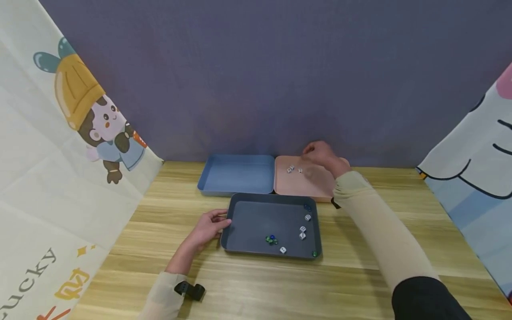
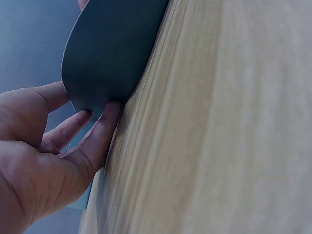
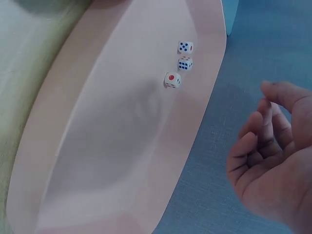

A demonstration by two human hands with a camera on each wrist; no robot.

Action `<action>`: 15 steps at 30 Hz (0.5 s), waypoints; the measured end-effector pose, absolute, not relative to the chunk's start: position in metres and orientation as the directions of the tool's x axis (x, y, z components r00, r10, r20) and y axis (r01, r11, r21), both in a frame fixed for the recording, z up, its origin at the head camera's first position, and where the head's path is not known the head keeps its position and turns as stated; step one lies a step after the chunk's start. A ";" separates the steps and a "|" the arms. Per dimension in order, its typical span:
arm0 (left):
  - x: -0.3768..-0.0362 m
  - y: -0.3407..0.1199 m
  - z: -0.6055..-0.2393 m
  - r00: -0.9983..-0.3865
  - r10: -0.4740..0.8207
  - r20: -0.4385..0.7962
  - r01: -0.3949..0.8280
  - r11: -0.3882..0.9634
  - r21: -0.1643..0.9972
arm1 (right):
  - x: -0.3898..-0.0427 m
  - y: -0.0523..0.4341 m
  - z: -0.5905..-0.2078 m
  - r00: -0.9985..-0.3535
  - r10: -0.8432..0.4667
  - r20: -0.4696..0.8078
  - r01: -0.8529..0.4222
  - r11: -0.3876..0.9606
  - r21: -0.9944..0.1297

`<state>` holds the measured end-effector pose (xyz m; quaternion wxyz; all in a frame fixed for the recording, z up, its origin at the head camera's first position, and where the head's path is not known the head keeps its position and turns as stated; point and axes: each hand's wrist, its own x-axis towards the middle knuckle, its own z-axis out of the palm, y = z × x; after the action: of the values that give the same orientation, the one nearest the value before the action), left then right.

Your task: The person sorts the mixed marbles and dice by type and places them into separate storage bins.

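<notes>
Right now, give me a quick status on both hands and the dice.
Left hand steadies dark grey tray. Right hand open, empty, above pink tray. Three white dice lie there. Nothing blocking.

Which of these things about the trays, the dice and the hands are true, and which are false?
1. Three white dice lie in the pink tray. True.
2. The blue tray holds marbles. False: nothing shows in it; the marbles lie in the dark grey tray.
3. The left hand touches the dark grey tray's left edge. True.
4. The right hand has a grip on a die. False: it hovers over the pink tray, fingers loosely curled and holding nothing.
5. The dark grey tray stands behind the pink tray. False: it stands in front, nearer the person.
</notes>
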<state>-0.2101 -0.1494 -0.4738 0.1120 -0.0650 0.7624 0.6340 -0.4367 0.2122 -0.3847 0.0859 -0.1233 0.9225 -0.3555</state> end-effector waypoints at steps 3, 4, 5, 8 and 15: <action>-0.208 -0.147 -0.466 -0.967 0.042 -0.253 -0.240 0.197 0.951 | -0.433 0.212 -0.384 -0.946 -0.316 -0.077 -0.184 0.715 -0.674; -0.207 -0.146 -0.462 -0.966 0.041 -0.254 -0.241 0.202 0.949 | -0.431 0.212 -0.383 -0.941 -0.330 -0.078 -0.196 0.716 -0.670; -0.206 -0.146 -0.460 -0.967 0.043 -0.249 -0.236 0.202 0.950 | -0.430 0.212 -0.384 -0.937 -0.340 -0.078 -0.205 0.718 -0.665; -0.204 -0.144 -0.455 -0.969 0.044 -0.243 -0.229 0.207 0.951 | -0.423 0.211 -0.383 -0.925 -0.370 -0.084 -0.230 0.723 -0.651; -0.201 -0.142 -0.449 -0.967 0.051 -0.249 -0.232 0.218 0.948 | -0.400 0.207 -0.381 -0.888 -0.455 -0.068 -0.309 0.701 -0.642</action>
<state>-0.2006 -0.1423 -0.4487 0.1137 -0.0588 0.7720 0.6227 -0.4003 0.2072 -0.3807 0.1116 -0.2086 0.9155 -0.3255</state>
